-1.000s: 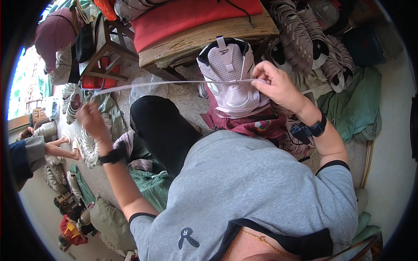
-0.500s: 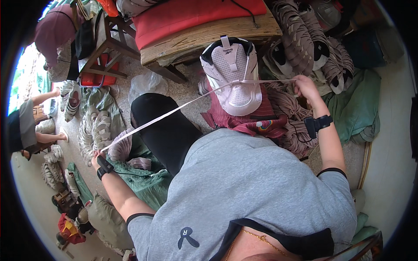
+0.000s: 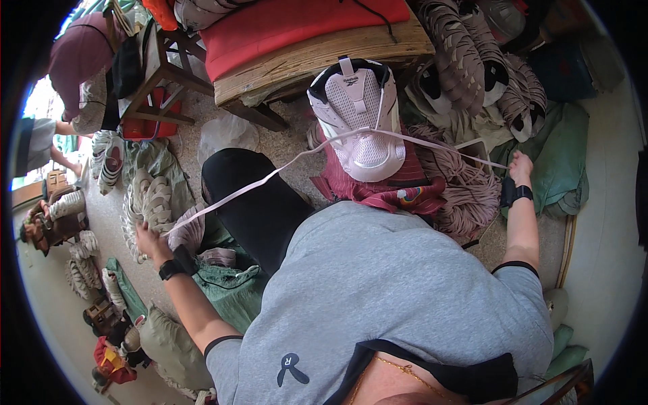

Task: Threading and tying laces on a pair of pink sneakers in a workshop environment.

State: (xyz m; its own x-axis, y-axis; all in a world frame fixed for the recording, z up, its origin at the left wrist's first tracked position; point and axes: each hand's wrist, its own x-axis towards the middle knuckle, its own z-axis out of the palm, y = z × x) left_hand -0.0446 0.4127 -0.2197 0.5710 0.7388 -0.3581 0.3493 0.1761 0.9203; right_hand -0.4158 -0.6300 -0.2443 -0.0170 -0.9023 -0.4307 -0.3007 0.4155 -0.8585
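1. Pink-and-white sneaker (image 3: 354, 118): upper centre of frame, toe downward, over maroon cloth (image 3: 337, 182), apparently as padding.
2. Left hand (image 3: 154, 241), left of frame: pinching one lace (image 3: 253, 183) end.
3. Right hand (image 3: 520, 169), right of frame: pinching the other; spread probably prevents tangling.

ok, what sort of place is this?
Probably a small shoe workshop: stacked shoe uppers, a heap of pink cords, and one white upper with a lace drawn out to both sides.
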